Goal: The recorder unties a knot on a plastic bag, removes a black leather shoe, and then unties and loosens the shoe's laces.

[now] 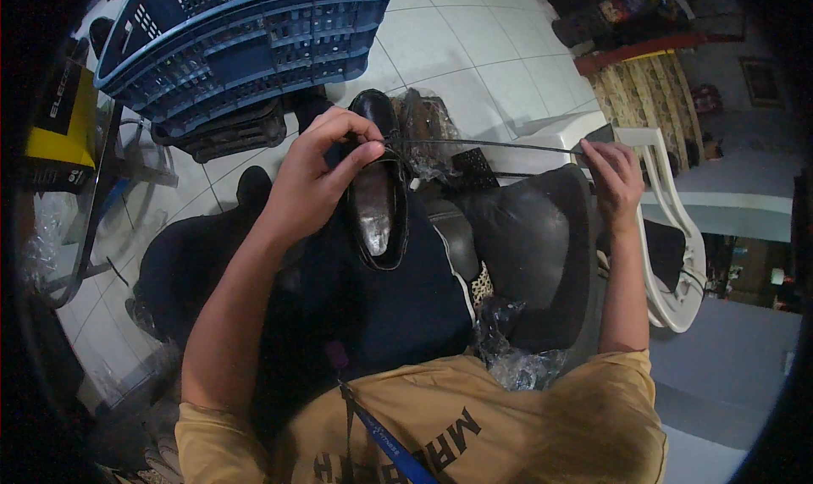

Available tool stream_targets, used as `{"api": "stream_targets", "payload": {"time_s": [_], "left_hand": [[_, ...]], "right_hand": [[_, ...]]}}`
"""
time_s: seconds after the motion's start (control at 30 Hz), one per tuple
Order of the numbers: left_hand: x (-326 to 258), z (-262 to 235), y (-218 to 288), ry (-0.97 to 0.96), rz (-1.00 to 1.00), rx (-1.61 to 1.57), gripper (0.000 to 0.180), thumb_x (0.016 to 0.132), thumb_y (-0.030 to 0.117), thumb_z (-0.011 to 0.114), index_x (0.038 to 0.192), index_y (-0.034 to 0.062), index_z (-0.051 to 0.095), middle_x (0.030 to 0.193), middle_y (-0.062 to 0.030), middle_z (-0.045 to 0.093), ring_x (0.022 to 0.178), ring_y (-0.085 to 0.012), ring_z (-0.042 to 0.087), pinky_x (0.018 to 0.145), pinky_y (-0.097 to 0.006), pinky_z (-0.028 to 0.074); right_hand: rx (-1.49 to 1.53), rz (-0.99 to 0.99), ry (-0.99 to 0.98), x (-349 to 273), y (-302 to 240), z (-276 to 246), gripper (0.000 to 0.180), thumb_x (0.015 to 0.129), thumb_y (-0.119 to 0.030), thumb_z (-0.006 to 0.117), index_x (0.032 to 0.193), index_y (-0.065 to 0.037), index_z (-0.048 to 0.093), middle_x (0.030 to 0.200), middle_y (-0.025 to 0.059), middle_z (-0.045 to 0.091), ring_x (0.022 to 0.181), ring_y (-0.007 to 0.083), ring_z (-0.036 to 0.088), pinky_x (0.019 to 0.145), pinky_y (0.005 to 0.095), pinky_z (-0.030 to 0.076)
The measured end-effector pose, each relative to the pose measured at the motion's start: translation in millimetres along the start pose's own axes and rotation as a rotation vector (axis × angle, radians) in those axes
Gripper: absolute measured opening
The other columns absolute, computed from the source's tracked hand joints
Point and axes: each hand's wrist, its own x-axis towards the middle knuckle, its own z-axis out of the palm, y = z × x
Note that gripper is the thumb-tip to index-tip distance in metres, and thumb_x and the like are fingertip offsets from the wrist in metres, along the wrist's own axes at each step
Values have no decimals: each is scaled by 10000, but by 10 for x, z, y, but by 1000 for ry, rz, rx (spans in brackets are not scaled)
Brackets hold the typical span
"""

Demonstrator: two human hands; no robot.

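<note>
While the left hand (320,166) seemingly pinched the dark lace (491,144) in closed fingers over the black shoe (373,198), the right hand (618,183), fingers closed too, held it taut rightward of the shoe, probably light, limp and best gripped near its end.

Black leather shoe (378,203), glossy at toe, opening facing up, toe pointing away, heel nearest, lying lengthwise over dark trousers (381,315). Insole exposed, dark and shiny, with pale glare patch toward heel. Thin dark lace (491,145), at front of shoe opening, extended far out to the right in two strands: upper one straight and taut, lower one just below, roughly parallel, left end hard to make out. Eyelets partly hidden.
</note>
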Motion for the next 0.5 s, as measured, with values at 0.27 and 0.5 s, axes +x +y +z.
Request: {"api": "stream_targets", "payload": {"time_s": [0.27,0.5], "left_hand": [[-15,3,-32,20,55,12,128,1022,122,742,1051,8,692,1071,-54,663,1063,-192,615,999,-338,459],[22,75,-56,28,109,24,110,1006,86,754,1049,7,691,1081,-76,673,1061,-221,636,1001,-340,470]], "right_hand": [[-77,-2,-94,4,55,29,448,822,-13,797,1255,-123,813,1070,64,730,983,293,675,882,415,561],[-96,20,-20,-46,123,12,411,801,-11,792,1201,-101,820,1108,67,779,1042,297,701,929,418,575]]}}
